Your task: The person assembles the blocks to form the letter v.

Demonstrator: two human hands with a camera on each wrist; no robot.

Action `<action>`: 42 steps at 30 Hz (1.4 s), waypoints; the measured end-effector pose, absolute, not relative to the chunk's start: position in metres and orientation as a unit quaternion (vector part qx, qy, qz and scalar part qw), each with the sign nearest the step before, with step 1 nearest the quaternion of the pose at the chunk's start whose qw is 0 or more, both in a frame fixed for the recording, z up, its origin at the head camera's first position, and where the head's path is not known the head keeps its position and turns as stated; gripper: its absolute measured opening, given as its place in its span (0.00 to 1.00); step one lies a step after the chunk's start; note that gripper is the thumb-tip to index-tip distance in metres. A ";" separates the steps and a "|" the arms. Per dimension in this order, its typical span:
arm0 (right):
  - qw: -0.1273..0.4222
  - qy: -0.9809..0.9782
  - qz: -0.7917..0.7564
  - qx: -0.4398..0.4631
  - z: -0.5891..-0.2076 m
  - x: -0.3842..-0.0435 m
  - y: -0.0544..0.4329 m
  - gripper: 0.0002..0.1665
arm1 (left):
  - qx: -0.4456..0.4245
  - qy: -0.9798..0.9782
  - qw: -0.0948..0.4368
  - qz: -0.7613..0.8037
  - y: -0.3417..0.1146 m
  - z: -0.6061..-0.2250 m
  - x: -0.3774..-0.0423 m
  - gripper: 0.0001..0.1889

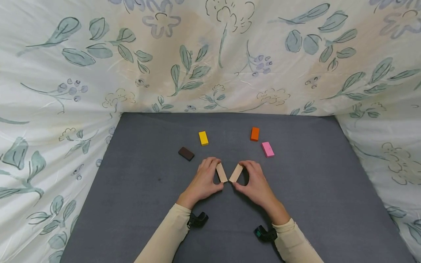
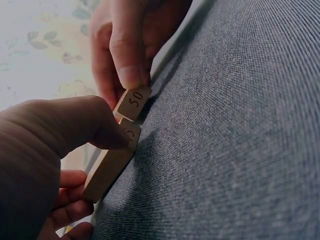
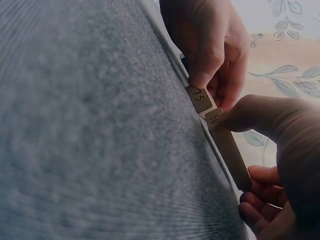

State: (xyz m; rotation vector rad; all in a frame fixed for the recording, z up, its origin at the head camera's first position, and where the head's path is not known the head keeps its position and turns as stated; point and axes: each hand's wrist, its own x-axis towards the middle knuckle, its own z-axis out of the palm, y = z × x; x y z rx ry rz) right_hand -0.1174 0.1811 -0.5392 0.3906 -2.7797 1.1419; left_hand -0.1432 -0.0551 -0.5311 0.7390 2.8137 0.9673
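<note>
The 2 pale wooden blocks, left block [image 1: 222,172] and right block [image 1: 236,173], lie between the hands at the middle of the work area. Their long axes slant into a V: the ends nearer the person come together, just beside each other with a thin strip of dark cloth between them in the head view, while the far ends spread apart. That angle is the relation that matters: each block leans outward toward its own hand. Printed marks show on the near ends; the right wrist view reads 75 on the left block, and the left wrist view reads 50 on the right block.

The left hand [image 1: 204,179] sits to the left of its block and pinches it lengthwise, thumb at the near end and fingers at the far end, opened only as far as the block is long. The right hand [image 1: 255,183] mirrors it from the other side. Whether the blocks bear fully on the cloth, I cannot tell.

Farther out, a dark brown block [image 1: 186,153] and a yellow block [image 1: 203,138] lie beyond the left hand, nearer to it; a pink block [image 1: 268,149] and an orange block [image 1: 254,134] lie beyond the right hand. All rest on gray cloth [image 1: 131,219], with a floral curtain [image 1: 197,22] behind.
</note>
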 end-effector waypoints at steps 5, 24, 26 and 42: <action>0.053 -0.918 0.370 0.132 -0.539 -0.118 0.181 0.43 | 0.239 0.917 0.043 0.316 -0.054 -0.532 -0.144 0.41; 0.059 -0.919 0.364 0.142 -0.542 -0.118 0.180 0.43 | 0.246 0.913 0.039 0.323 -0.054 -0.531 -0.145 0.40; 0.059 -0.918 0.364 0.143 -0.542 -0.118 0.181 0.43 | 0.247 0.913 0.038 0.322 -0.054 -0.532 -0.145 0.40; 0.057 -0.917 0.366 0.144 -0.544 -0.117 0.181 0.45 | 0.242 0.915 0.044 0.319 -0.055 -0.531 -0.143 0.41</action>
